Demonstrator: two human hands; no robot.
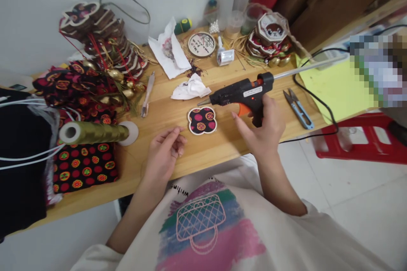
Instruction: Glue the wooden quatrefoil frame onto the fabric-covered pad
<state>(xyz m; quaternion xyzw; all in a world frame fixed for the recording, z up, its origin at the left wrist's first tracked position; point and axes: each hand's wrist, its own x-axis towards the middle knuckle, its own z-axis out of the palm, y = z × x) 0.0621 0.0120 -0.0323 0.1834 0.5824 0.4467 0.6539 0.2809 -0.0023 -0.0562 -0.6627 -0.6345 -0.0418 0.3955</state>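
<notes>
The right hand grips a black glue gun by its handle, nozzle above a flower-shaped fabric patch lying mid-worktop near the front edge. The left hand rests loosely curled and empty beside it; the patch looks light, flat and stiff, best pinned by its rim

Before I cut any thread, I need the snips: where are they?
The blue-handled snips lie on the wooden table near its right end, just right of the right hand holding the glue gun, beside the yellow sheet.
</notes>
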